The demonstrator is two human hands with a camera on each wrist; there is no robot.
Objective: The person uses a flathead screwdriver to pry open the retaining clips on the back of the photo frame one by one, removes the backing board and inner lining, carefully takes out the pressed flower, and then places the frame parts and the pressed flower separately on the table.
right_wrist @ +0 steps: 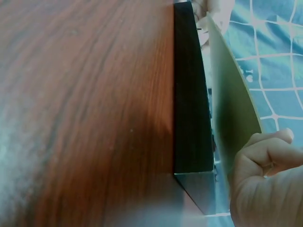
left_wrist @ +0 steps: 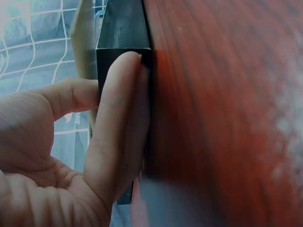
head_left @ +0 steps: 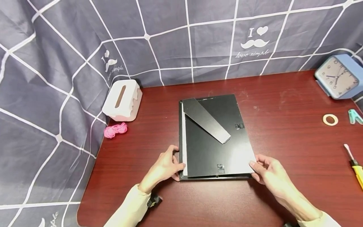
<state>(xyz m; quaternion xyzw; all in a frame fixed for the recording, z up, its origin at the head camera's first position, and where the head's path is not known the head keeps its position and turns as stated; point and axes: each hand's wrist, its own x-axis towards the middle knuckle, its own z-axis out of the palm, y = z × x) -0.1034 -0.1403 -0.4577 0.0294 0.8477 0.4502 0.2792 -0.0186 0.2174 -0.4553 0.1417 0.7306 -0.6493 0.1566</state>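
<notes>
A black picture frame (head_left: 180, 135) lies face down on the table. Its black backing board (head_left: 207, 157) is raised at the right side, with a grey-black stand leg (head_left: 208, 121) slanting across it. My left hand (head_left: 164, 165) grips the frame's left edge near the lower corner, thumb on top and fingers against the outer side (left_wrist: 125, 26). My right hand (head_left: 269, 173) pinches the board's lower right corner. In the right wrist view, a gap separates the tilted board (right_wrist: 232, 90) from the frame's side (right_wrist: 191, 94). The frame's front is hidden.
A white tissue box (head_left: 120, 102) and pink yarn (head_left: 115, 130) sit at the left by the grey curtain. On the right are a blue clock (head_left: 337, 77), a tape ring (head_left: 330, 119), a teal clip (head_left: 355, 117) and a yellow-handled screwdriver (head_left: 358, 171).
</notes>
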